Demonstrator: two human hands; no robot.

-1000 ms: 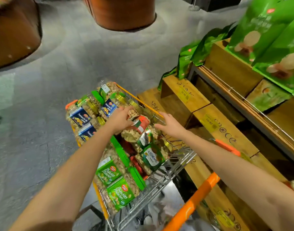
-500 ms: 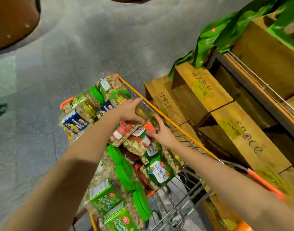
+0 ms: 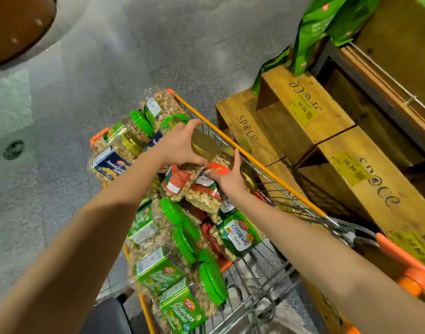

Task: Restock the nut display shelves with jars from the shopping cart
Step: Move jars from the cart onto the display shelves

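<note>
Nearest, at the cart's (image 3: 399, 253) near left, lie pistachio jars (image 3: 175, 309) with green labels and green lids, tipped on their sides. Just beyond them, to the right, a cashews jar (image 3: 238, 237) rests against the wire wall. Both bare forearms reach over this pile to the cart's far right, where a jar (image 3: 203, 147) with a gold lid lies on top of other jars, still inside the cart and against its orange rim. The left hand (image 3: 180, 145) grasps it from the left, thumb and fingers spread round the lid. The right hand (image 3: 227, 175) clasps it from the near right, fingers running up its side; the thumb seems to press on a red label below the lid, though the blur makes it hard to say whose label that is. Farther left sit blue-labelled jars (image 3: 110, 162). Right of the cart stand wooden crates (image 3: 303, 109) with yellow price tags, and green bags (image 3: 312, 32) lie at the far right above them.
</note>
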